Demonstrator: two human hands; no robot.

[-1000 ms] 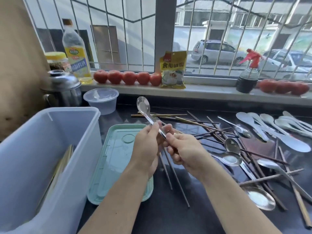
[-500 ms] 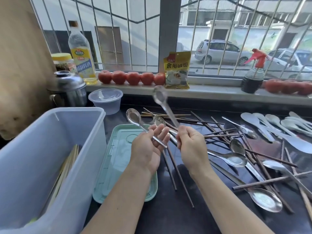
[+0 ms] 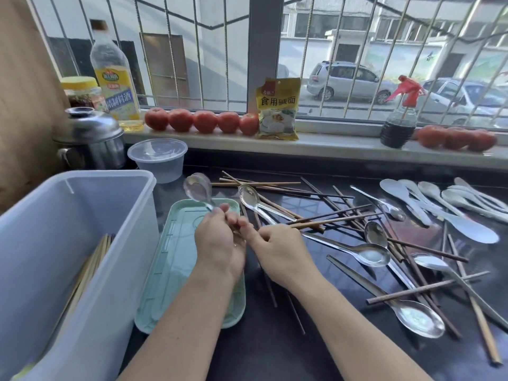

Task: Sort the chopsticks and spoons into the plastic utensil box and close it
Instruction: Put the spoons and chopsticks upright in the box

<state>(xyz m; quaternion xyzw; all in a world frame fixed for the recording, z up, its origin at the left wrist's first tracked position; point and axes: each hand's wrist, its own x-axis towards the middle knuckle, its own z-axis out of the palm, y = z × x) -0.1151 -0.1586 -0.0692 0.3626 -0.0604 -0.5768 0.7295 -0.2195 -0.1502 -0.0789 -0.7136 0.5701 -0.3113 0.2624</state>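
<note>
Spoons are being gathered into the left hand (image 3: 220, 243), which is closed around the handle of a clear plastic spoon (image 3: 197, 188); the bowl of that spoon sticks up and away beyond the knuckles, probably so the handles bundle together in the palm. The right hand (image 3: 277, 251) sits just beside it, thumb side touching or nearly touching the left fingers, with its fingers curled in a narrow pinch at the near end of a second clear spoon (image 3: 250, 199) whose bowl lies further out above a few dark chopsticks (image 3: 330, 213). Whether that second spoon is actually gripped or only being passed across, I cannot tell, since the fingers hide the handle end.

Under and just to the outside of the left hand lies the green lid (image 3: 170, 259), flat on the counter, kept off so the plastic utensil box (image 3: 82, 215) stays open. That box stands further out on the left hand's side and already has pale chopsticks (image 3: 90, 259) leaning inside, so the sorting seems partly done. Out beyond the right hand, the counter is strewn with crossed chopsticks, metal spoons (image 3: 371, 254) and, furthest off, a row of white spoons (image 3: 439, 204).

Collecting several spoons before carrying them to the box looks like the step in hand; slick handles could slip from a loose bundle.
</note>
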